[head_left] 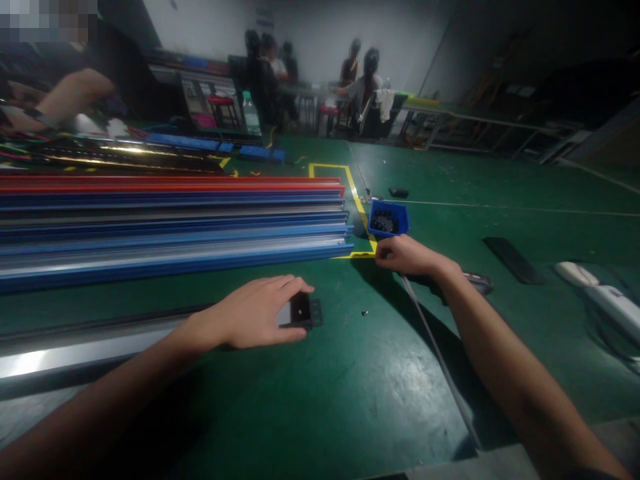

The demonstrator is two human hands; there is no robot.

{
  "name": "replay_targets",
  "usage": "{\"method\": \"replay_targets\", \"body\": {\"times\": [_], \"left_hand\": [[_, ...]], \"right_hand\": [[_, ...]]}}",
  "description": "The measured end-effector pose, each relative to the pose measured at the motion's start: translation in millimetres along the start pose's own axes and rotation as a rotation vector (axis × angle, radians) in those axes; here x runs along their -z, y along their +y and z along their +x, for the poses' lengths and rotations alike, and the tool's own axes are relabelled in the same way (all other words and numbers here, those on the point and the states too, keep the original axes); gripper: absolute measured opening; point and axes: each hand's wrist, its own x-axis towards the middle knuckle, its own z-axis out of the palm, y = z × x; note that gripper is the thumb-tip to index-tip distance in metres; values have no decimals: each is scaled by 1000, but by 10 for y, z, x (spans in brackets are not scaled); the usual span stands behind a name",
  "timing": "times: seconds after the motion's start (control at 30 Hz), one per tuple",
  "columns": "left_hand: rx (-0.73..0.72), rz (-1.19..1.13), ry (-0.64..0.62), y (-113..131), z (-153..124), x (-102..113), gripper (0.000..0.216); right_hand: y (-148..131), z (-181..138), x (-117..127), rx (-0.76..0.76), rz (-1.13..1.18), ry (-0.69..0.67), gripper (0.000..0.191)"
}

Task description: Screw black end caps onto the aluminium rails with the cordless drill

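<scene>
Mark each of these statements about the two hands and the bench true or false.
1. The left hand grips a black end cap at the end of a silver rail. True.
2. The right hand is plunged into the blue bin. False: it lies outside, its fingers by the bin's near edge.
3. The blue bin is empty. False: it holds small dark parts.
4. A small dark piece lies loose on the green mat between the hands. True.
5. The stacked rails are all red. False: red, blue and silver ones lie together.
</scene>
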Motion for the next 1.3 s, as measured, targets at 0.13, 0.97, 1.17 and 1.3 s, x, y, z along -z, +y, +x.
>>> {"method": "replay_targets", "body": {"times": [0.13, 0.97, 1.17, 1.3], "left_hand": [[1, 6, 5, -4, -1, -1, 68], [-6, 2, 0, -18, 6, -6, 69], [-15, -6, 1, -3, 8, 4, 68], [-11, -11, 7, -10, 1, -2, 67]], "right_hand": [[-26, -18, 38, -32, 40, -53, 15], [-82, -33, 84, -103, 37, -109, 15], [-72, -31, 81, -97, 21, -103, 16], [-8, -66, 111, -73, 20, -100, 19]]}}
